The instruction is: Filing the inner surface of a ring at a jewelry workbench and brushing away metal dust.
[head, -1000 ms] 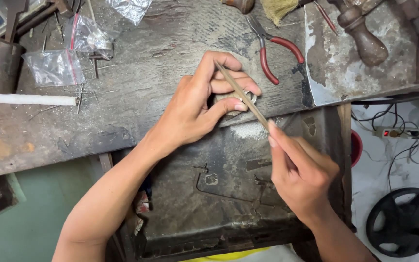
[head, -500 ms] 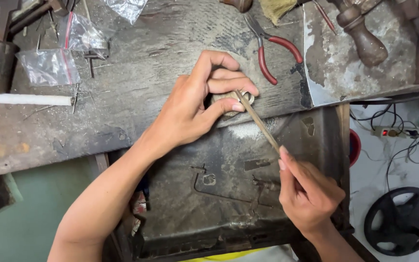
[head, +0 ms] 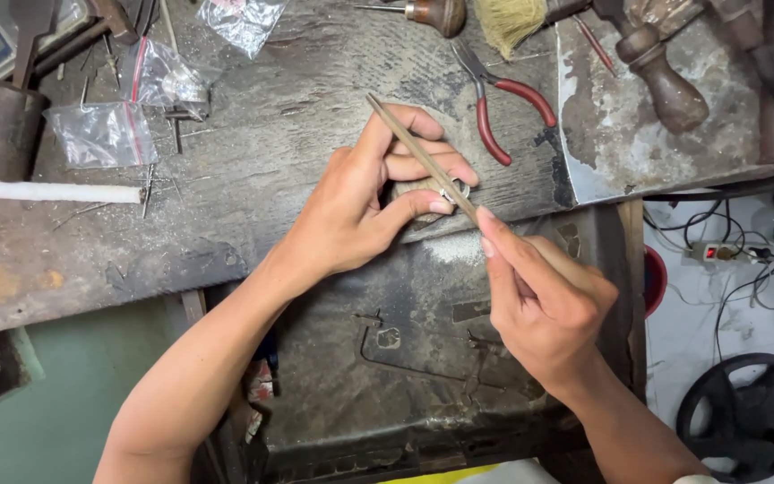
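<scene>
My left hand (head: 365,206) rests on the edge of a worn wooden bench (head: 270,134) and pinches a small metal ring (head: 451,190) against a wooden peg between thumb and fingers. My right hand (head: 544,305) grips the lower end of a thin long file (head: 418,157). The file runs diagonally up-left across the ring and over my left fingers. Pale filings (head: 454,246) lie on the dark tray just below the ring.
Red-handled pliers (head: 508,108) lie just beyond the ring. Small plastic bags (head: 105,134), a white rod (head: 51,191), wooden-handled tools (head: 669,85) and a brush (head: 512,22) crowd the bench. A dark leather tray (head: 405,358) hangs under my hands. Cables and a wheel (head: 750,421) are on the floor at right.
My right hand has pushed the file forward, up and to the left, across the ring; its tip now reaches past my left fingers. My left hand has stayed on the ring.
</scene>
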